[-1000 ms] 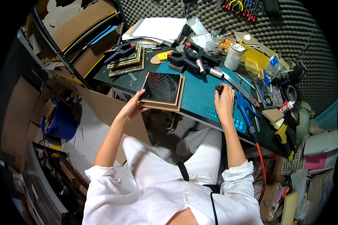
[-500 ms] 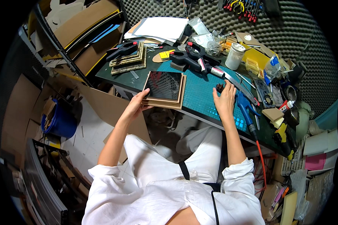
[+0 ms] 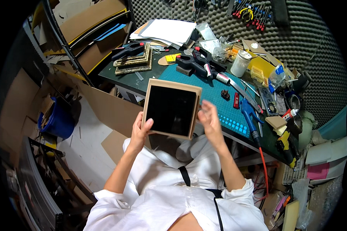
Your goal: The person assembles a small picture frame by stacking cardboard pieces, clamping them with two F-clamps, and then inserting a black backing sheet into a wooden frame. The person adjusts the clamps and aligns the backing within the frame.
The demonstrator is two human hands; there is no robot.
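Observation:
My left hand (image 3: 140,133) grips the near left corner of a square brown box-like frame (image 3: 175,83), its thumb lying over the front edge. A glossy black panel (image 3: 171,111) fills the inside of the frame. The frame is held up off the bench, tilted toward me, past the front edge of the green cutting mat (image 3: 229,111). Beside the frame's right edge is my right hand (image 3: 211,122), slightly blurred, fingers apart and holding nothing; whether its thumb touches the edge I cannot tell. A small dark brown object (image 3: 225,94) and a red tool (image 3: 236,100) lie on the mat.
A blue glue gun (image 3: 250,117) with an orange-red cord lies at the right. Black clamps (image 3: 194,65), a white jar (image 3: 241,62) and stacked ornate frame pieces (image 3: 135,63) stand farther back. A blue bin (image 3: 58,119) is on the floor at left.
The frame has come up off the bench toward me, its black panel turned to face me. My right hand has left the small brown object and moved left to the frame's edge.

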